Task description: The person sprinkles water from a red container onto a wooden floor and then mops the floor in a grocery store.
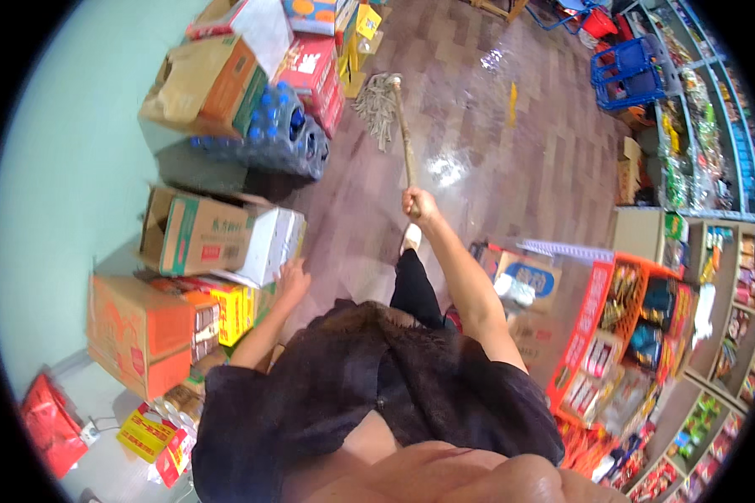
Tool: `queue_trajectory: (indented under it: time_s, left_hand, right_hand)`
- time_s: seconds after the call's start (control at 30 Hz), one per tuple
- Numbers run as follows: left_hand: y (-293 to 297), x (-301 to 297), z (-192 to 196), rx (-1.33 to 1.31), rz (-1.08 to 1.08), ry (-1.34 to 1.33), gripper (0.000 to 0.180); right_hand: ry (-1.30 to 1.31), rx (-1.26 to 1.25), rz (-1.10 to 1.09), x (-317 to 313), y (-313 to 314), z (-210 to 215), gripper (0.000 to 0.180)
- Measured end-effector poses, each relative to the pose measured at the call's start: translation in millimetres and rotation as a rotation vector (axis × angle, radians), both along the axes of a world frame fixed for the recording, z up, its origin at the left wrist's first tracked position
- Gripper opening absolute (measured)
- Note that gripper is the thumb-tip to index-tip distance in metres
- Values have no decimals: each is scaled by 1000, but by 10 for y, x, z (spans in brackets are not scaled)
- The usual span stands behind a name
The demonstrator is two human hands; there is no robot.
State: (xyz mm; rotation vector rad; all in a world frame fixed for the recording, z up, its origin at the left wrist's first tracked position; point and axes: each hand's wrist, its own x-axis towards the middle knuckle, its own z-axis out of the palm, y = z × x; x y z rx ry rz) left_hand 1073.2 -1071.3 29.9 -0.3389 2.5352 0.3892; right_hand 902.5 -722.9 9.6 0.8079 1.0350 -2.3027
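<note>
My right hand (419,204) is closed around the upper end of a mop's wooden handle (408,151), held out in front of me. At the far end of the handle, the mop's grey string head (377,111) lies on the wood-patterned floor (470,159), next to the stacked boxes on the left. My left hand (291,283) is lowered at my left side, its fingers stretched out with nothing in them. It is close beside a white carton (270,243); whether it touches the carton I cannot tell.
Along the left wall stand cardboard boxes (206,230), shrink-wrapped bottles (277,126) and an orange-brown carton (139,335). To the right are an orange-red display crate (583,344) of packaged goods, stocked shelves (704,126) and a blue plastic stool (629,74). Parts of the floor shine.
</note>
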Motion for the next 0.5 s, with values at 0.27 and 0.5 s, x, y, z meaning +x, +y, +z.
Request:
queue_trajectory:
  time_s: [0.27,0.5]
  left_hand:
    - [639,-969,193,-62,74,-16,41]
    - [1197,-1975,96,58,32,-122,36]
  right_hand:
    - [12,-731,-433,-2783,1125,43,16]
    - [-61,-1271,-531,-2020,2531,274,7]
